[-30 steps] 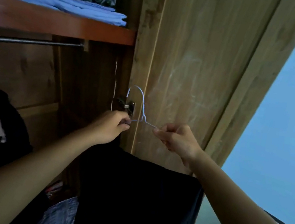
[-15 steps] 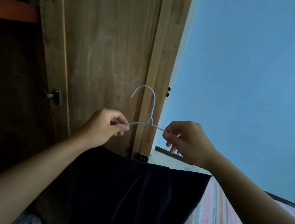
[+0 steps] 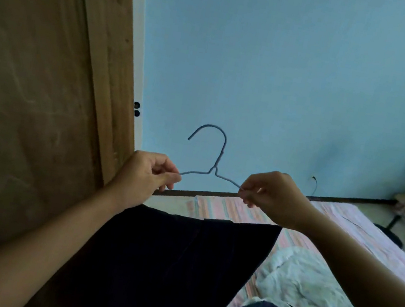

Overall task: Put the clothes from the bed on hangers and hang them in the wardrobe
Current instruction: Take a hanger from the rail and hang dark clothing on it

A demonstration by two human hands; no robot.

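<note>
1. While the dark garment (image 3: 172,263) is hanging limp from the wire hanger (image 3: 211,167), it is looking soft and light, likely to slide along the thin, probably slick wire.
2. The left hand (image 3: 145,178) is pinching the hanger's shoulder at 9 o'clock of the neck; the right hand (image 3: 273,196) is pinching the other at 3 o'clock, fingers curled narrowly round the wire.
3. Gripping near the neck or hook is probably steadying it best.
4. The hook is pointing to 12 o'clock, curling left, pale blue-grey against the blue wall (image 3: 289,74).
5. The garment is draping toward 6 o'clock, between the wardrobe door (image 3: 31,98) and the bed (image 3: 369,240).
</note>
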